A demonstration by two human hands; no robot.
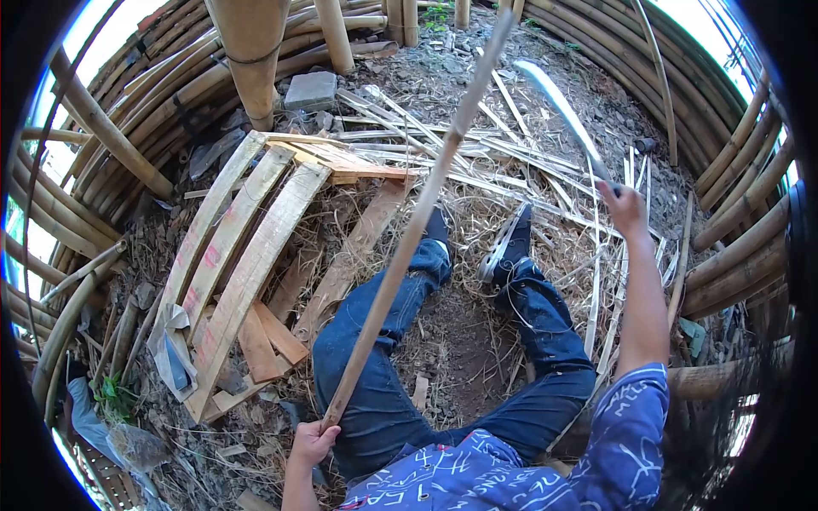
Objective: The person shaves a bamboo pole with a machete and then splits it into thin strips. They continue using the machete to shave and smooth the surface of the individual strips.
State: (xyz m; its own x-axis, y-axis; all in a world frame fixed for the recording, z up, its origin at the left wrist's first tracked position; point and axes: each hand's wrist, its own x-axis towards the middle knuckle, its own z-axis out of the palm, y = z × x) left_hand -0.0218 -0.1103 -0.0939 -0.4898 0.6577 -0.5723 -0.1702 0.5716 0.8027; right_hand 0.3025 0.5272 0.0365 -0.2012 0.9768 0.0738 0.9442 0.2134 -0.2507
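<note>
My left hand (pixel 315 443) is closed round the lower end of a long bamboo pole (pixel 409 237), which slants up and away over my left leg. Raised out to the right, my right hand (pixel 625 209) grips the dark handle of a machete (pixel 562 106). Its long, bright blade curves up and to the left, apart from the pole. My legs in blue jeans (pixel 383 375) are bent and spread on the ground on either side of a patch of bare soil.
A wooden pallet (pixel 243 238) lies to my left with loose boards beneath it. Split bamboo strips (pixel 511 149) and shavings litter the ground ahead and to the right. A grey block (pixel 311 90) sits near a thick bamboo post (pixel 252 60). Stacked bamboo poles (pixel 741 247) curve around both sides.
</note>
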